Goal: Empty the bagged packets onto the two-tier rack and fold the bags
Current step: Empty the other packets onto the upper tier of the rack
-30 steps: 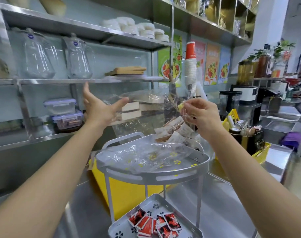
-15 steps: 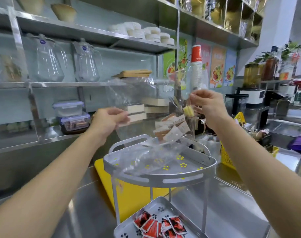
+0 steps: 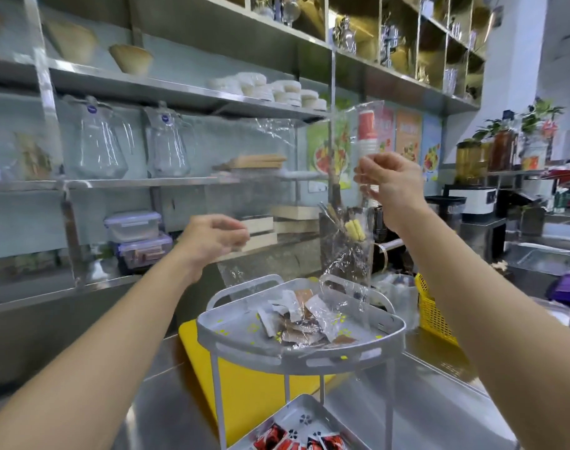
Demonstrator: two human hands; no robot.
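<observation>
I hold a clear plastic bag [image 3: 345,254] upside down over the grey two-tier rack [image 3: 387,332]. My right hand [image 3: 390,180] pinches the bag's upper corner up high. My left hand [image 3: 212,241] grips its other edge lower on the left. Several brown and white packets [image 3: 296,323] lie in a heap on the top tier. Red packets [image 3: 296,441] lie on the bottom tier [image 3: 296,414]. A second clear bag may lie under the heap; I cannot tell.
The rack stands on a steel counter [image 3: 423,401] in front of a yellow board [image 3: 244,384]. A yellow basket [image 3: 433,310] sits to the right. Wall shelves behind carry glass jugs [image 3: 98,147], plastic boxes [image 3: 134,235] and wooden blocks [image 3: 260,232].
The packets have dropped out of the bag onto the top tier. My right hand has lifted the bag's corner higher, and my left hand has closed on its other edge.
</observation>
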